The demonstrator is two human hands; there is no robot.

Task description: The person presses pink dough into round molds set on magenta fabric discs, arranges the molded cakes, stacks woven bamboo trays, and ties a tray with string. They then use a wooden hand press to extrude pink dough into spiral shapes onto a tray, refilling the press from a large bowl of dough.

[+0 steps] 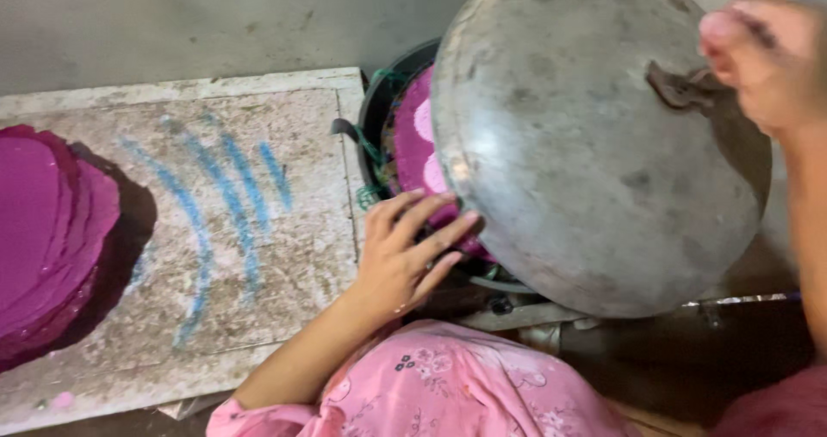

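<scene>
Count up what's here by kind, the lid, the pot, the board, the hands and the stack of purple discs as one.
Metal lid: 1
Dark pot: 1
Board: 1
Purple disc stack: 1
Hands: 2, left hand, right hand
Total: 6

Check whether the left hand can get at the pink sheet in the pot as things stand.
Probably yes: the left hand already rests at the edge of the pink sheet, and the right hand holds the metal lid tilted up, leaving that side open.

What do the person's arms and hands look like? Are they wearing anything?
Both hands are bare: no gloves, rings or bracelets show. The left hand has bare fingers and a bare forearm. The right hand is blurry. Below lies pink clothing with a small flower print.
</scene>
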